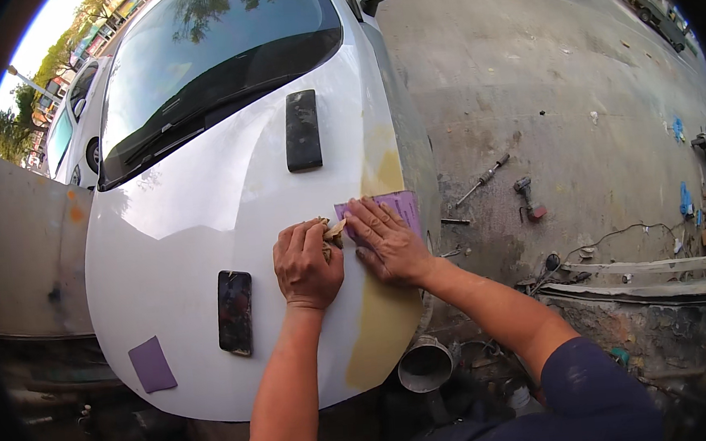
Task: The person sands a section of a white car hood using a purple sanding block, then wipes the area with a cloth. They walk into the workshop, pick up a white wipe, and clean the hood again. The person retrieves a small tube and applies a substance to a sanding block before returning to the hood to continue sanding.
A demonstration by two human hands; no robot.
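Along the hood's (pixel 174 268) right edge, the patch (pixel 374 331) looks laid but unfinished; the left hand (pixel 307 263) clutches a rag (pixel 334 232), the right hand (pixel 391 246) presses paper (pixel 402 206) flat.

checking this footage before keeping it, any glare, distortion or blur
Head view: bright glare on the hood, tree reflections in the windshield; head view: fisheye bending, dark rounded border; head view: left hand and right hand look fairly sharp.

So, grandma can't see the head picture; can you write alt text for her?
A person's right hand lies flat on a purple rectangular sheet on a white car hood with yellowish patches, while the left hand grips a crumpled tan wad. Also on the hood: a glossy black phone-like slab, an oblong black block, another purple sheet.
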